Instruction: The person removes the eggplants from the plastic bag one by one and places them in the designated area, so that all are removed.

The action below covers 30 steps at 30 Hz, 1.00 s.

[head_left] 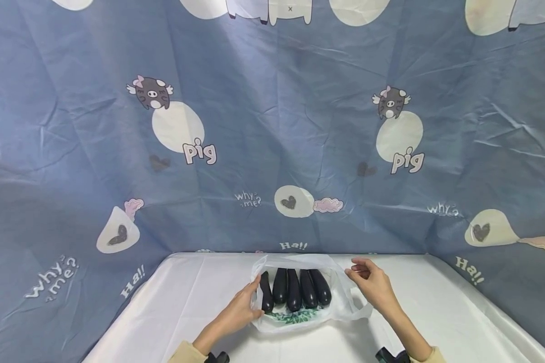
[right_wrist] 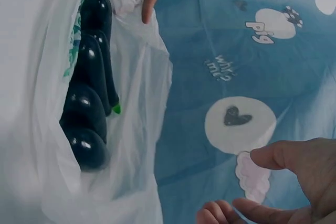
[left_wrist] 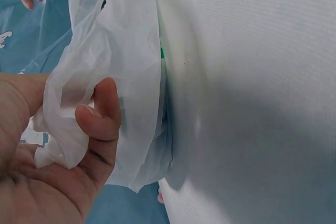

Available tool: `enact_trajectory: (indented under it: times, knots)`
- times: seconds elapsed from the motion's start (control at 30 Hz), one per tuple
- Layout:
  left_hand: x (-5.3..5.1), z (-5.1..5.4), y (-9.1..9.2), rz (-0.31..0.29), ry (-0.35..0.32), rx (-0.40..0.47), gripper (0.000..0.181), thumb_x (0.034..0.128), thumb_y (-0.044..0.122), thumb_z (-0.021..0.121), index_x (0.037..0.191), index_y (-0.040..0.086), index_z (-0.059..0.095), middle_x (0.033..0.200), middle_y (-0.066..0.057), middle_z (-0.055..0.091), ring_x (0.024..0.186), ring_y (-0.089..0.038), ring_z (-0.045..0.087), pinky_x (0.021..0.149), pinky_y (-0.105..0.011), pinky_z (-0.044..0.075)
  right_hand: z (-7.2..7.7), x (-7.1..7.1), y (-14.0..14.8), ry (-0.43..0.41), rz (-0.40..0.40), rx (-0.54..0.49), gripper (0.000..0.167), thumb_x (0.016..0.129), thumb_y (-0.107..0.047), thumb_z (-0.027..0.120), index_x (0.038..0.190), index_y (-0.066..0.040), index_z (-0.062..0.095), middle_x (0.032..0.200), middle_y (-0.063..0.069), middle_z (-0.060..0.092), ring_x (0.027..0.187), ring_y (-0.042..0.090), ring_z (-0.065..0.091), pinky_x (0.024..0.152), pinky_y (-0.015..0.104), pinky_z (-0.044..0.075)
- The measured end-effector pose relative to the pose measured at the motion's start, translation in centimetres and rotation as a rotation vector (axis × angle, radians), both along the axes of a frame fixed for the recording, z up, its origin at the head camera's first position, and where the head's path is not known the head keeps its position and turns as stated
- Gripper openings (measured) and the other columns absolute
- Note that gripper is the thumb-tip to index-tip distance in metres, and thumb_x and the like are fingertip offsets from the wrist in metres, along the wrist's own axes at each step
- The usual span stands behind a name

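Note:
A thin white plastic bag (head_left: pixel 347 305) lies with its mouth spread, showing a green print inside. Several dark, glossy eggplants (head_left: pixel 293 292) rest side by side in it; one green tip shows in the right wrist view. My left hand (head_left: pixel 240 310) grips the bag's left edge, and in the left wrist view its curled fingers (left_wrist: pixel 105 106) have plastic bunched among them. Just off the bag's right side, my right hand (head_left: pixel 374 285) hangs in the air with thumb and fingers apart. Nothing is between them in the right wrist view.
A white-covered table (head_left: pixel 186 282) lies under the bag. Blue patterned cloth (head_left: pixel 272 151) rises behind the table and along both sides. Dark wrist-worn devices (head_left: pixel 392 356) show near both sleeves.

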<state>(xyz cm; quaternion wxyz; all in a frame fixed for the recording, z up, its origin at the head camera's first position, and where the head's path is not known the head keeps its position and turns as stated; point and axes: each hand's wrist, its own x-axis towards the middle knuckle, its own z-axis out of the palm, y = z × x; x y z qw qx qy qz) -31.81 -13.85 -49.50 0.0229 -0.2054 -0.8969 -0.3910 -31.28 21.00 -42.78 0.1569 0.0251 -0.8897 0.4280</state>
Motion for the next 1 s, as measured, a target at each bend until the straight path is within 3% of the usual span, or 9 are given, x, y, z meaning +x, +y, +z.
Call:
enact_trajectory:
  times: [0.37,0.7,1.0]
  knots:
    - [-0.1,-0.2,0.1,-0.01,0.009,-0.008,0.09,0.0754,0.008,0.073,0.149,-0.007,0.023,0.154,-0.024,0.029,0.141,-0.045,0.029,0.114,-0.058,0.026,-2.0,-1.5,-2.1,-0.059,0.027,-0.018,0.037,0.087,-0.026,0.069,0.117,-0.003,0.065,0.098,0.006,0.071,0.096,0.027,0.069,0.075,0.037,0.057]
    - [0.1,-0.2,0.0,-0.016,0.015,-0.007,0.09,0.0755,0.007,0.073,0.149,-0.007,0.023,0.154,-0.025,0.029,0.14,-0.045,0.03,0.113,-0.057,0.027,-4.0,-1.9,-4.3,-0.038,0.07,-0.042,0.028,0.083,-0.019,0.072,0.106,-0.003,0.07,0.085,0.0,0.071,0.083,0.018,0.07,0.072,0.031,0.055]
    - [0.3,0.1,0.1,-0.005,0.022,-0.002,0.089,0.076,0.006,0.073,0.149,-0.007,0.023,0.154,-0.026,0.029,0.14,-0.047,0.028,0.113,-0.059,0.026,-5.5,-2.3,-5.4,-0.014,0.094,-0.06,0.031,0.08,-0.015,0.075,0.106,0.001,0.068,0.088,0.004,0.07,0.082,0.019,0.068,0.07,0.027,0.056]
